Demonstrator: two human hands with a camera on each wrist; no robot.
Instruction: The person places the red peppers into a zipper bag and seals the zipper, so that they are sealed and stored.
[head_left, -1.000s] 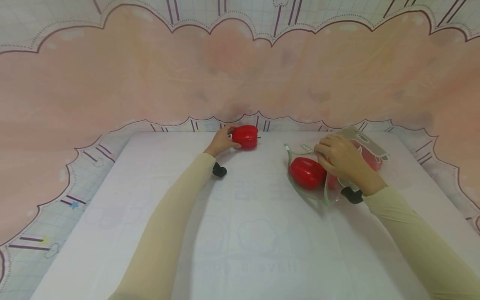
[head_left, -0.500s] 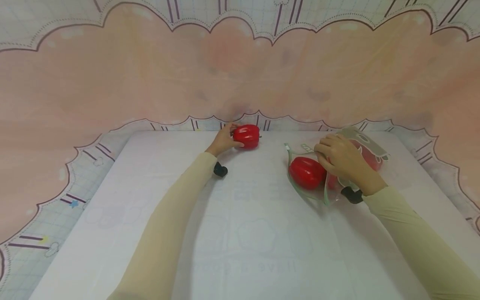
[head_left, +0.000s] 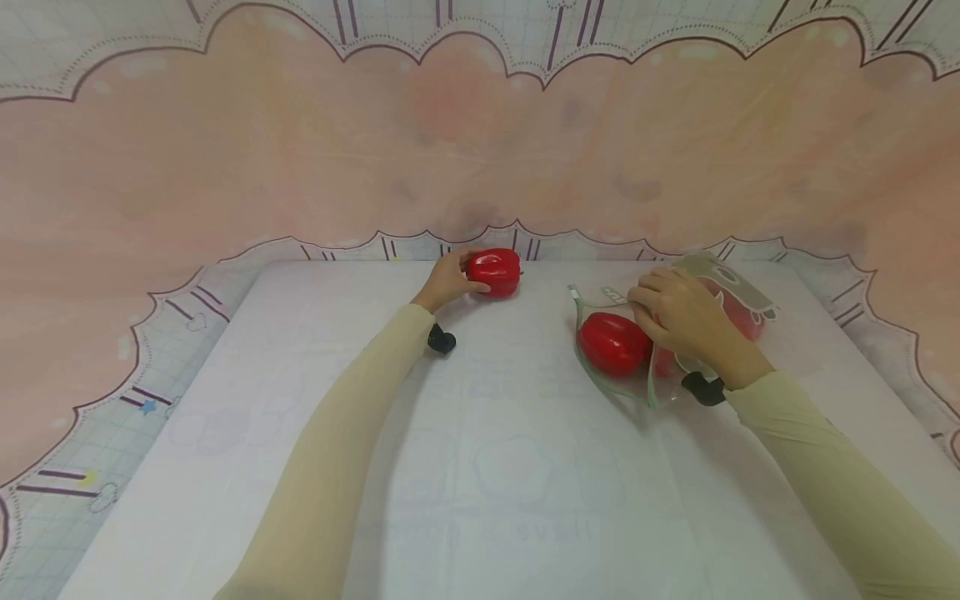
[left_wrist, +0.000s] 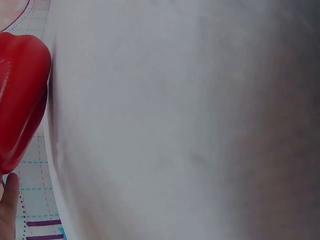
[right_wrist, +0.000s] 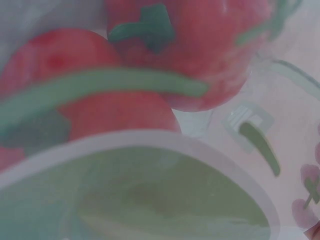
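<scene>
My left hand point(head_left: 450, 282) grips a glossy red bell pepper point(head_left: 495, 272) from its left side, near the table's far edge. The pepper lies sideways, its stem pointing right. In the left wrist view the same pepper point(left_wrist: 20, 90) fills the left edge, with a fingertip point(left_wrist: 9, 200) just below it. On the right, my right hand point(head_left: 682, 321) pinches the upper edge of a clear, green-rimmed plastic bag point(head_left: 722, 279). A second red bell pepper point(head_left: 611, 343) sits at the bag's mouth. Through the printed film point(right_wrist: 175, 190), red rounded shapes point(right_wrist: 200, 60) show in the right wrist view.
A white cloth point(head_left: 510, 467) with faint printing covers the table. Behind it hangs a peach, cloud-patterned backdrop point(head_left: 480, 158). A small black device point(head_left: 441, 339) sits at my left wrist, another black device point(head_left: 703, 388) at my right wrist.
The left hand and its bell pepper have shifted very slightly right and away from me. My right hand and the bag stay in place.
</scene>
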